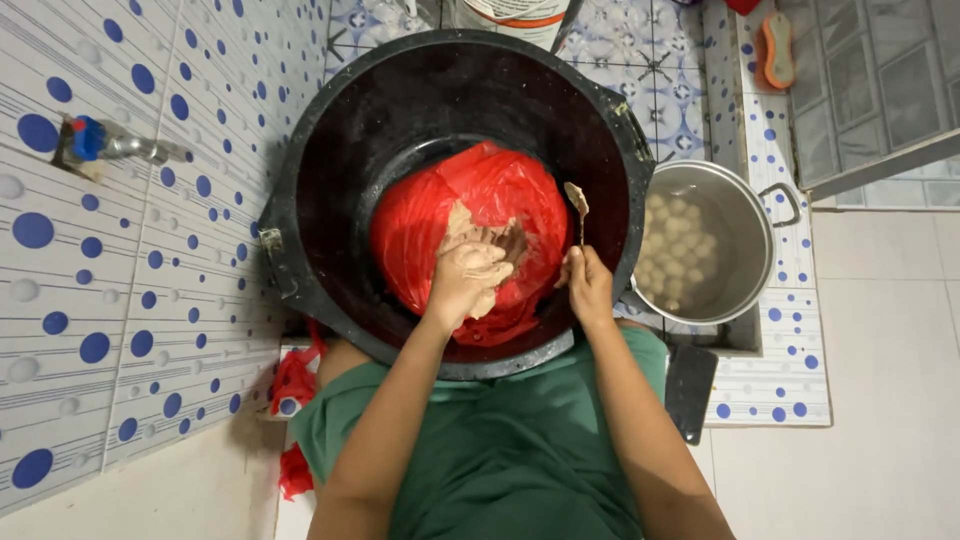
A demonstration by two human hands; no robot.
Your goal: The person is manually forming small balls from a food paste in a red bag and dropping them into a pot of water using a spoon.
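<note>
Left hand (466,277) squeezes paste (470,232) in the red bag (420,220); right hand (588,283) grips a spoon (577,200) beside it.

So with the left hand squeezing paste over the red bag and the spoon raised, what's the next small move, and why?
Probably bring the spoon across to the left hand and scoop off a lump. The left hand is closed on pale paste over the red bag; the right hand holds the spoon upright, its bowl smeared. The metal pot beside the black basin already holds many pale balls in water.

home kitchen | dotted tiled wall (150,250) | tap (95,140) | steel pot (745,215) of dough balls
</note>
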